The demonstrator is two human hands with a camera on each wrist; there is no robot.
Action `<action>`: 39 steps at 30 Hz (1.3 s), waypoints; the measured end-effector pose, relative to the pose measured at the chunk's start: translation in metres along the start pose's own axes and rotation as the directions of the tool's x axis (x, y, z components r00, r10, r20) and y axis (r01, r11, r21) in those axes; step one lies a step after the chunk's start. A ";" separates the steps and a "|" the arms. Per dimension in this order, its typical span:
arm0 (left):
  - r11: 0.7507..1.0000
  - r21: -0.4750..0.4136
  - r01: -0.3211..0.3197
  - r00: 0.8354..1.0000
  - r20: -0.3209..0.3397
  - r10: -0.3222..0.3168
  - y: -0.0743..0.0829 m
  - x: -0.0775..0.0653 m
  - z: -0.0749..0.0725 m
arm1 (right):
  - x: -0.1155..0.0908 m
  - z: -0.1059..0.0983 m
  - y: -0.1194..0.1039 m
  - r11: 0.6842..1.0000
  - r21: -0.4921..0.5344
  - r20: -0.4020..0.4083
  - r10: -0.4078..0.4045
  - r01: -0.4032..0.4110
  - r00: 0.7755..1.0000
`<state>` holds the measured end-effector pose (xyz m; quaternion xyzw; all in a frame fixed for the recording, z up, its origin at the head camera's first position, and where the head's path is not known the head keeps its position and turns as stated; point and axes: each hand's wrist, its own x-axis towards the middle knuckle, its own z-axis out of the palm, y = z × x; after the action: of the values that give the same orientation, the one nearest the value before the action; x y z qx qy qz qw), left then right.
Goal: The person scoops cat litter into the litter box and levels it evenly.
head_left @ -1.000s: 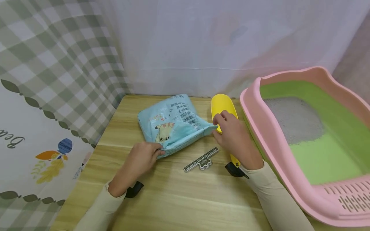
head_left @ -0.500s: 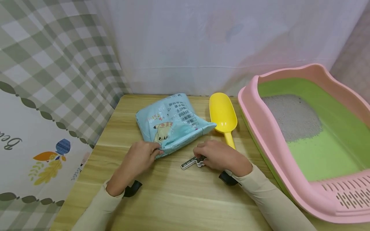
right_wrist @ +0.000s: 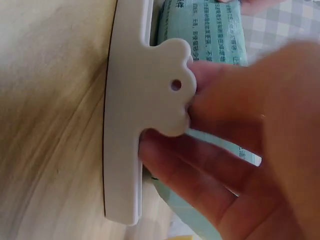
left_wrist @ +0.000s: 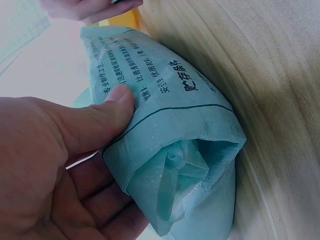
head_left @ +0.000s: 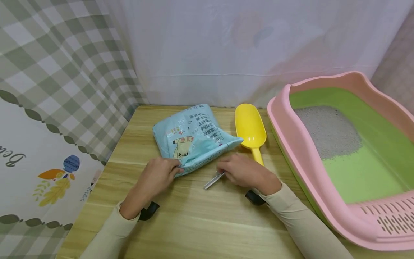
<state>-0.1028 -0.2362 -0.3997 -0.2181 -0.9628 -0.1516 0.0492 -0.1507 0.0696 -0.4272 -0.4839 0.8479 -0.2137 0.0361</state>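
Note:
A light-blue plastic bag [head_left: 197, 135] with a printed cartoon lies on the table, its near edge rolled over. My left hand [head_left: 158, 175] pinches the left end of that roll. The left wrist view shows the thumb on top of the folded bag [left_wrist: 165, 117] and curled fingers beneath. Just right of the roll, my right hand [head_left: 244, 172] holds a bag clip [head_left: 212, 181] by its scalloped grip, tilted on edge. In the right wrist view the pale back of the clip [right_wrist: 125, 105] faces the camera, beside the bag. Whether its jaws are parted cannot be seen.
A yellow scoop [head_left: 250, 126] lies behind my right hand, its handle partly covered. At the right stands a pink and green litter box [head_left: 310, 165] with grey litter [head_left: 326, 133] inside. A white curtain [head_left: 207, 54] hangs behind the wooden table [head_left: 200, 223].
My right hand has let go of the bag's right end, moved down to the clip and picked it up, turning it on edge. My left hand keeps its hold on the roll.

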 end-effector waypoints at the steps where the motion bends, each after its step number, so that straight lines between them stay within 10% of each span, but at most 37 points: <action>1: 1.000 0.001 0.001 1.000 -0.001 -0.001 0.000 0.000 0.000 | -0.001 0.000 0.000 1.000 0.005 0.012 0.003 -0.003 1.000; 15: 1.000 0.001 0.010 1.000 0.008 -0.010 0.000 0.000 0.003 | -0.001 -0.008 -0.005 0.982 -0.176 -0.085 -0.085 0.069 0.993; 25: 1.000 0.002 0.004 1.000 -0.004 -0.004 0.001 -0.001 0.001 | 0.017 -0.050 -0.011 0.909 -0.399 -0.371 -0.283 0.124 0.884; 39: 1.000 0.001 0.017 1.000 -0.001 -0.017 0.001 -0.001 0.003 | 0.034 -0.038 -0.003 0.917 -0.383 -0.246 -0.217 0.111 0.945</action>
<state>-0.1015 -0.2352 -0.4030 -0.2098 -0.9647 -0.1517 0.0484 -0.1765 0.0525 -0.3864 -0.5165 0.8250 -0.1223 -0.1939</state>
